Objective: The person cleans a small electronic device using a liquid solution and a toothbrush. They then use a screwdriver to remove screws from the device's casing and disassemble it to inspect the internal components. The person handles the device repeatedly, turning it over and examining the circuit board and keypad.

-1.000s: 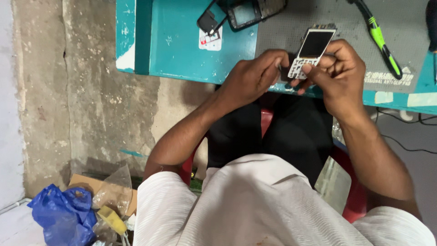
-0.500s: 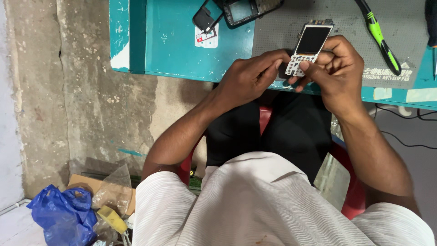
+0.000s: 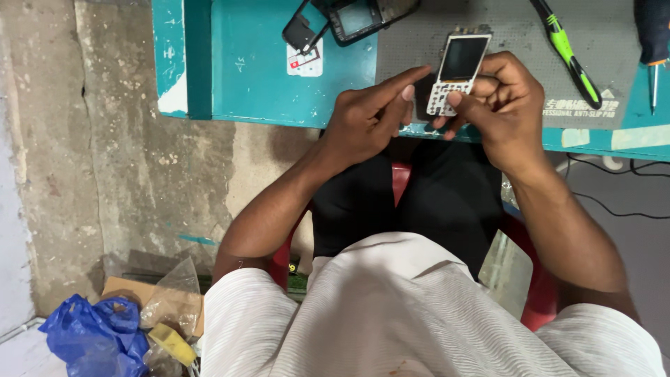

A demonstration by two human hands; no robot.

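Observation:
A small white keypad phone (image 3: 457, 73) with a dark screen is upright in my right hand (image 3: 506, 105), whose thumb rests at the keypad's lower edge. My left hand (image 3: 370, 115) is just to the left of it, index finger stretched toward the phone's left side, its tip close to or touching the casing. Both hands hover over the front edge of a teal workbench (image 3: 251, 70) with a grey mat (image 3: 600, 28).
Dark phone casing parts (image 3: 349, 17) lie at the bench's top. A green-handled screwdriver (image 3: 567, 52) lies on the mat, another tool (image 3: 652, 42) at the far right. Below left are a blue plastic bag (image 3: 91, 335) and a cardboard box (image 3: 146, 300). I sit on a red chair (image 3: 537, 286).
My left hand's fingers have straightened, the index finger now pointing at the phone's side. The phone stays in my right hand.

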